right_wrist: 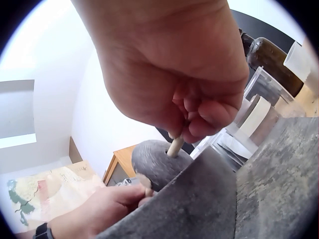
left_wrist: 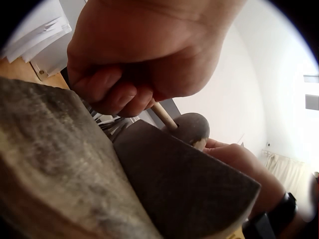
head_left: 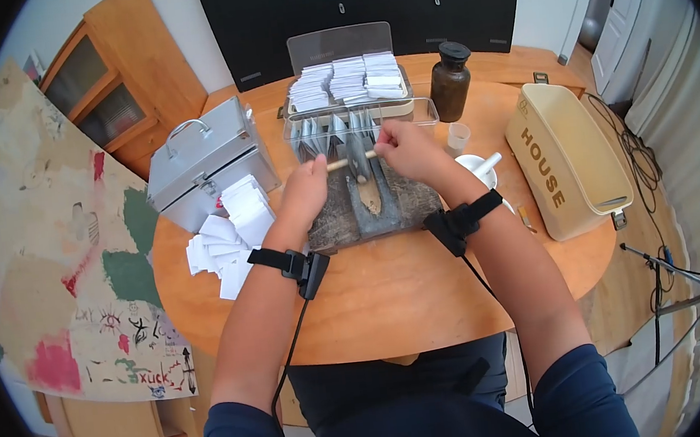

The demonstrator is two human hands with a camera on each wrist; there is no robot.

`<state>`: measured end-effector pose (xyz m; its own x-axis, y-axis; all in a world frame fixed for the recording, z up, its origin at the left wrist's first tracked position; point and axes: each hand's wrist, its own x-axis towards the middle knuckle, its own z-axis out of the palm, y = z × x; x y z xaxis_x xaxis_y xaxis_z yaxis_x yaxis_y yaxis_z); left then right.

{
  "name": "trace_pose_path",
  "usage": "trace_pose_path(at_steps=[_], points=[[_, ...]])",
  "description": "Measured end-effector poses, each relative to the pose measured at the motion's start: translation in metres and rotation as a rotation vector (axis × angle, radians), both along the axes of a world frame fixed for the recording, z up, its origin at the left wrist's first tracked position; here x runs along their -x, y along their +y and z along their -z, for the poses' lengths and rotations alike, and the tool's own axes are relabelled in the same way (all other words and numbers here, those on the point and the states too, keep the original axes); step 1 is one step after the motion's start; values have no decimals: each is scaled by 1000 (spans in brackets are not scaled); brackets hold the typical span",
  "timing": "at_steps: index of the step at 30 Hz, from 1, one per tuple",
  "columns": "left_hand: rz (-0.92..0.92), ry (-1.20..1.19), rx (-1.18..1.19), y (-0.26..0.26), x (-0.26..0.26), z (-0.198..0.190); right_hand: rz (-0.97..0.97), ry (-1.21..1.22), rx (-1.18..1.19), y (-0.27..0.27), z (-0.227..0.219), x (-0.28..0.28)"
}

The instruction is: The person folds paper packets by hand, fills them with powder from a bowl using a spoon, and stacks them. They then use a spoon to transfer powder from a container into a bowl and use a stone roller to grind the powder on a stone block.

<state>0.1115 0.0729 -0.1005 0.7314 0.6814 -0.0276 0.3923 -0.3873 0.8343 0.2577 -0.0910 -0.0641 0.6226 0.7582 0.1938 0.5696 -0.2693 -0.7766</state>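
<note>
Both hands work a grinding wheel that stands upright in a boat-shaped stone trough [head_left: 384,221]. The dark grey wheel [head_left: 358,160] has a pale wooden rod [head_left: 337,166] through its centre. My left hand [head_left: 306,196] grips the rod's left end, fingers curled round it. On the opposite side my right hand [head_left: 413,155] grips the other end. In the right wrist view the wheel [right_wrist: 157,162] rises above the trough's side wall [right_wrist: 184,199], its lower part hidden. Light brown ground material [head_left: 372,202] lies in the groove, on the near side of the wheel.
Behind the trough stand a clear box [head_left: 424,111] of packets and a tray of white slips [head_left: 345,80]. Loose white papers [head_left: 229,234] and a metal case [head_left: 205,161] are left. At right are a brown bottle [head_left: 450,91], small cup [head_left: 458,135], white pestle [head_left: 488,164] and beige bin [head_left: 543,162].
</note>
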Motion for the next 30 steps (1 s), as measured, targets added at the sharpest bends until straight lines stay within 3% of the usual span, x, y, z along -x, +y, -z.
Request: trace_pose_path(at_steps=[4, 7, 8, 11, 15, 17, 21, 27, 29, 30], points=[[17, -20, 37, -18, 21, 3, 4, -86, -9, -13, -5, 21], [20, 9, -248, -40, 38, -3, -49, -160, -26, -24, 7, 22], [5, 1, -241, -49, 43, -9, -63, -169, -20, -28, 11, 21], [20, -11, -277, -67, 55, -21, -87, 194, -69, -38, 20, 21], [1, -22, -300, -55, 40, -18, -85, 218, -18, -28, 16, 15], [-6, -30, -327, -42, 26, -19, -72, 39, 32, -17, 14, 5], [-23, 0, -332, -39, 16, -27, -55, 82, 1, -13, 18, -2], [72, 25, -276, -53, 45, -17, -90, 21, 71, -33, 5, 17], [62, 16, -256, -46, 36, -14, -79, -217, -11, -26, 8, 14], [42, -13, -246, -42, 29, -17, -77, -211, -8, -23, 8, 15]])
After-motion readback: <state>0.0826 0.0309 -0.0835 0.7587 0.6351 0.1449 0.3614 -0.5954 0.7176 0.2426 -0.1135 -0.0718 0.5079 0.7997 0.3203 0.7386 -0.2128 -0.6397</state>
